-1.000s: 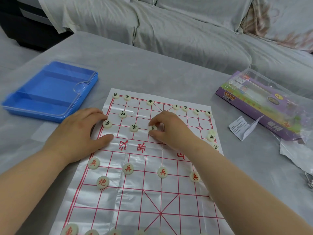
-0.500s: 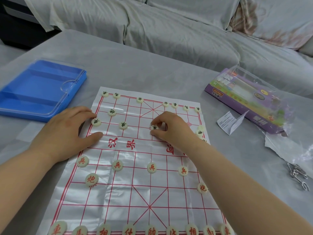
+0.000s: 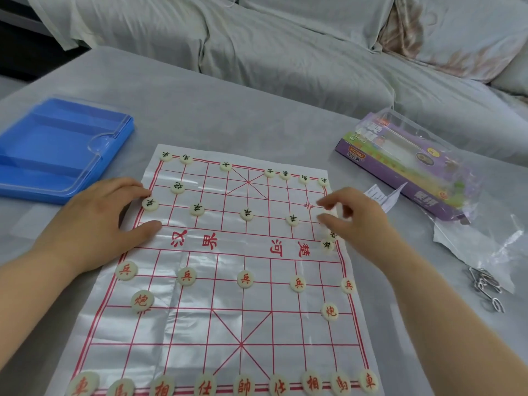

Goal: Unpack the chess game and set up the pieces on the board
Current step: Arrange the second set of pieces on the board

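Note:
A plastic xiangqi board sheet (image 3: pixel 223 318) with red lines lies flat before me. Red-lettered pieces (image 3: pixel 245 279) fill the near half, and dark-lettered pieces (image 3: pixel 246 214) stand on the far half. My left hand (image 3: pixel 94 224) rests flat on the board's left edge, its forefinger touching a dark-lettered piece (image 3: pixel 150 203). My right hand (image 3: pixel 357 221) hovers at the right edge, blurred, thumb and forefinger curled round a pale piece (image 3: pixel 330 212). Two loose pieces (image 3: pixel 328 244) lie just below it.
The blue piece tray (image 3: pixel 57 150) with its clear lid sits at the far left. At the right are the purple game box (image 3: pixel 400 164), a folded paper slip (image 3: pixel 385 195), crumpled clear wrap (image 3: pixel 480 247) and metal rings (image 3: pixel 485 290). A covered sofa (image 3: pixel 285 52) stands behind.
My right hand left the middle of the far soldier row and moved right to the loose pieces at the board's edge. One more dark piece now stands in that row. The left hand stayed put.

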Available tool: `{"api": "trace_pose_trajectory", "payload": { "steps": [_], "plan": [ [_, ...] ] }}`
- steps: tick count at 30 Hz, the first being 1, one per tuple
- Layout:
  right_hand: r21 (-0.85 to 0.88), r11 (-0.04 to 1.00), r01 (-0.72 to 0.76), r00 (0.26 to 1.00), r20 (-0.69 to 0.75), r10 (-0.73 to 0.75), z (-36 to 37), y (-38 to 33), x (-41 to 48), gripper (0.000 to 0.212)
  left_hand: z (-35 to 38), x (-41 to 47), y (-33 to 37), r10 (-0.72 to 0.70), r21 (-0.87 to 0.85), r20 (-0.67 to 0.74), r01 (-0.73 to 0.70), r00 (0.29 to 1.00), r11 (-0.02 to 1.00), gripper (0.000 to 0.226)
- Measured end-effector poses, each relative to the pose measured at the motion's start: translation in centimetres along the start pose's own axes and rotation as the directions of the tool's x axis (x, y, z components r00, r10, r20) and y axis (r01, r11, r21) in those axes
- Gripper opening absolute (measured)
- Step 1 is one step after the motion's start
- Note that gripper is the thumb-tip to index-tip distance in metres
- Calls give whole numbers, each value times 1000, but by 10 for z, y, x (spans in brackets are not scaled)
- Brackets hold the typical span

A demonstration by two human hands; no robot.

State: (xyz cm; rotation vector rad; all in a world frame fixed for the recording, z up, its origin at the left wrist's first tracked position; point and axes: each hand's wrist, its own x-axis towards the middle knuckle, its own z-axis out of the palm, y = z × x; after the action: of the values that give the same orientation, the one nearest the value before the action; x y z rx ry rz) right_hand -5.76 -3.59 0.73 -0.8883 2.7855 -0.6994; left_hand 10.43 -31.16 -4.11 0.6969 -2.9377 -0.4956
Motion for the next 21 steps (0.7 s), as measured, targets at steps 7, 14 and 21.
{"api": "trace_pose_trajectory", "payload": {
  "steps": [7,14,21],
  "plan": [
    [11,970,-242,965,106,240,5,32,-16,23,1,0,1,-8,6,-1,8,1000,1000,63],
    [57,958,-280,955,115,272,10,35,-7,13,2,1,0,-10,-1,-6,10,1000,1000,63],
    [44,949,-312,942,140,304,8,30,-5,13,2,1,0,-6,1,-8,6,1000,1000,63]
  ]
}}
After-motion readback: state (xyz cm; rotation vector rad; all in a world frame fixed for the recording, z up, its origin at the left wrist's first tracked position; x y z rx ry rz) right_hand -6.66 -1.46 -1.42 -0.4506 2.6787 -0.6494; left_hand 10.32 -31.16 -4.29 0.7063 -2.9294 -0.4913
